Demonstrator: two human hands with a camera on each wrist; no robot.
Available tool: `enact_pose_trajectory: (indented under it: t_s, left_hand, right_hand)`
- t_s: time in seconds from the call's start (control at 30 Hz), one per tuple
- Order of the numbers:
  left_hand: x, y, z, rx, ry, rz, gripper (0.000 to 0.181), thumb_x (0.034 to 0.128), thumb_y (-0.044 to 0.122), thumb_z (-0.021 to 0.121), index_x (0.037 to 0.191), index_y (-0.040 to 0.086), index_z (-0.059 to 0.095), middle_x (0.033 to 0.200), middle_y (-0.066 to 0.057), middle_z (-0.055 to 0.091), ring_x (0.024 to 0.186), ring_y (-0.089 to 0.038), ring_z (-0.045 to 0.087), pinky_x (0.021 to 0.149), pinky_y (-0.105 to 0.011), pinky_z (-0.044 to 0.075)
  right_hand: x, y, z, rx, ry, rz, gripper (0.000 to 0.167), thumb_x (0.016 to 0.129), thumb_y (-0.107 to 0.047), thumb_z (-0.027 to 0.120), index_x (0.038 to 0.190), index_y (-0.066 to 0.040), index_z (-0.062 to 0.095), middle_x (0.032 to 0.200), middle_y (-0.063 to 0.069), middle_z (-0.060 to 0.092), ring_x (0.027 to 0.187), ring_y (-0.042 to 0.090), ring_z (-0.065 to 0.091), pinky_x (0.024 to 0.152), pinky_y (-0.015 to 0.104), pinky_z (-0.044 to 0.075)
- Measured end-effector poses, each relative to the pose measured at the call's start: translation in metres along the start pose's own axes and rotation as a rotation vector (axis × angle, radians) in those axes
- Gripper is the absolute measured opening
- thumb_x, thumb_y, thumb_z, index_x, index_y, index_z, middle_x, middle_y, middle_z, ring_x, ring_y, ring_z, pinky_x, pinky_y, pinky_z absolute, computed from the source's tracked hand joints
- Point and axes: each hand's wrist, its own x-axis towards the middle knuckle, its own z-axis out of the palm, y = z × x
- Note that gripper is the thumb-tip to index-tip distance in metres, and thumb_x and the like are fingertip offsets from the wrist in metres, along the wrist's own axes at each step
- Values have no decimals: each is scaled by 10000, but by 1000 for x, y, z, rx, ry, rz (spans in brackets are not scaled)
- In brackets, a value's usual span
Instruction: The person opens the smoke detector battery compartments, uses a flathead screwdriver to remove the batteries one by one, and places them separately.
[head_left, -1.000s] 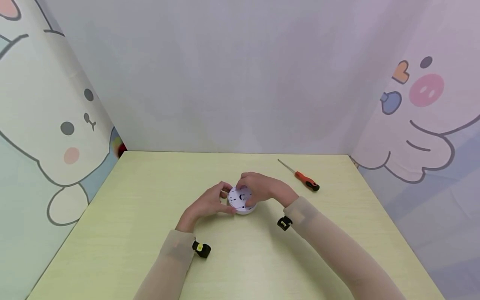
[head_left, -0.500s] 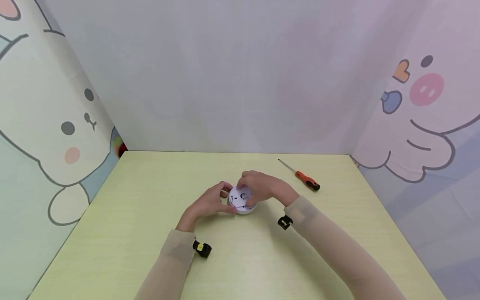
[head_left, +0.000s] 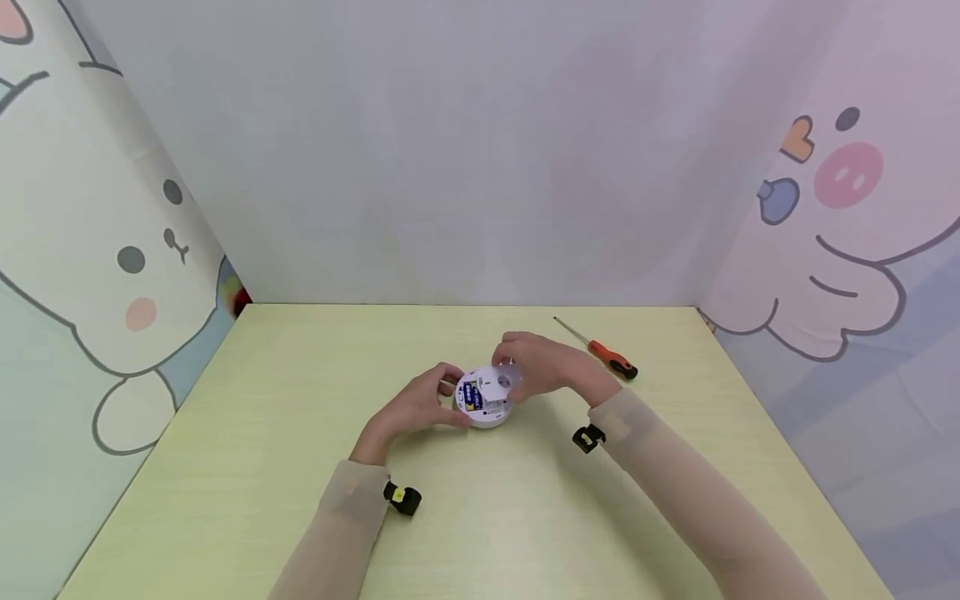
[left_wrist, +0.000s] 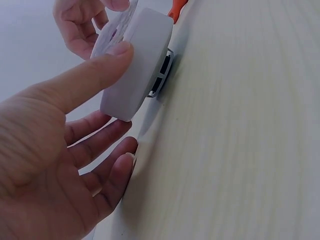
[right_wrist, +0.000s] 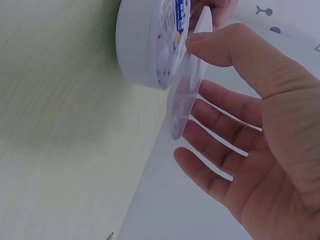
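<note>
A round white smoke detector sits on the table with its back side up. My left hand grips its left edge; in the left wrist view the thumb lies on the rim of the detector and fingers are under it. A battery with a blue label shows in its back. My right hand pinches a thin round white mounting plate between thumb and fingers. This plate is tilted and off to the right, partly overlapping the detector in the head view.
A screwdriver with an orange and black handle lies behind and right of my right hand, shaft pointing to the back left. A pale wall stands at the table's back edge, with cartoon-printed cloth at both sides.
My right hand has turned the mounting plate slightly, then moved right with it away from the detector, uncovering the blue-labelled battery. My left hand stays on the detector. The screwdriver has not moved.
</note>
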Motion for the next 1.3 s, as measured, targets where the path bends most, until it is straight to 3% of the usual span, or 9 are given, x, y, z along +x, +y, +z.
enact_pose_trajectory:
  t_s: [0.4, 0.67, 0.93, 1.13, 1.3]
  left_hand:
    - [1, -1, 1, 16, 2, 14, 794, 781, 261, 978, 1438, 131, 550, 1333, -24, 650, 1258, -251, 603, 1107, -499, 488]
    - [2, -1, 0, 28, -1, 22, 796, 787, 262, 974, 1443, 117, 548, 1339, -32, 649, 1259, -258, 605, 1104, -507, 492]
    - [0, 1, 0, 35, 4, 17, 786, 790, 265, 972, 1440, 125, 551, 1331, -27, 649, 1249, -250, 605, 1097, -498, 497]
    - [-1, 1, 0, 27, 4, 19, 788, 794, 264, 970, 1444, 116, 549, 1340, -37, 646, 1261, -261, 600, 1104, -502, 492]
    - [0, -1, 0, 22, 1, 16, 791, 798, 280, 967, 1451, 126, 547, 1347, -38, 644, 1272, -267, 597, 1108, -503, 490]
  right_hand:
    - [-39, 35, -10, 31, 105, 52, 479, 781, -171, 852, 1216, -27, 710, 1129, 52, 642, 1018, 230, 601, 936, 417, 522]
    - [-63, 61, -8, 36, 188, 159, 415, 781, -173, 833, 1151, -24, 719, 1102, 83, 639, 962, 235, 595, 879, 421, 513]
    - [-86, 81, 2, -39, 278, 273, 457, 782, -215, 856, 1121, 42, 691, 1017, 128, 647, 880, 245, 569, 824, 448, 511]
    - [-92, 84, 13, -28, 292, 335, 517, 775, -229, 868, 1134, 92, 680, 1032, 188, 668, 897, 292, 596, 830, 491, 541]
    - [-93, 86, 21, -12, 254, 372, 505, 788, -228, 886, 1125, 93, 690, 1008, 181, 658, 853, 260, 576, 774, 442, 528]
